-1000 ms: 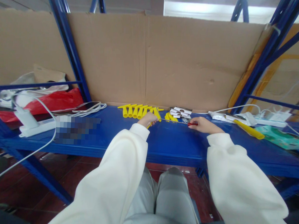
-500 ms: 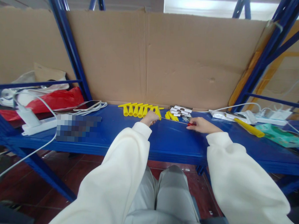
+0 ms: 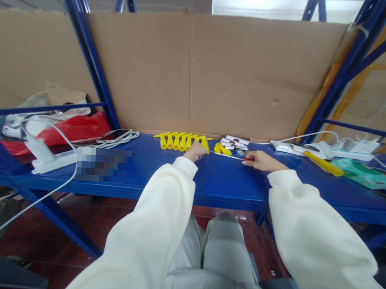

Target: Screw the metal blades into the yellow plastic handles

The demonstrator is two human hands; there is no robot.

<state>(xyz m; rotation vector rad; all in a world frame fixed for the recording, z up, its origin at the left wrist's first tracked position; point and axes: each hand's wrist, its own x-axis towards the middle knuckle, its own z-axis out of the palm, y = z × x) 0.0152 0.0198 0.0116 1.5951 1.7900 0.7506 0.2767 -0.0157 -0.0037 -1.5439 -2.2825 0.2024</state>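
Observation:
My left hand (image 3: 195, 152) is closed on a yellow plastic piece (image 3: 206, 144), whose upper part shows beyond the fingers. My right hand (image 3: 260, 160) grips the red handle of a screwdriver, its thin metal shaft (image 3: 228, 156) lying level and pointing left. The tip meets or nearly meets the held piece; the exact contact is too small to make out. Left of it stands a row of several like yellow pieces (image 3: 176, 142) with round hollow ends. Behind the shaft are smaller yellow parts (image 3: 223, 149), a little heap of shiny bits (image 3: 240, 152) and stacked white packets (image 3: 234, 142).
A tall cardboard sheet (image 3: 235, 77) backs the blue shelf (image 3: 165, 173). At left are a white power strip (image 3: 54, 162), cables and a red bag (image 3: 84, 128). To the right lie a yellow rod-like tool (image 3: 324, 164), a green packet (image 3: 362, 173) and another power strip.
The whole view has shifted slightly. Both hands keep their grip, and the screwdriver stays pointed at the yellow piece in my left hand.

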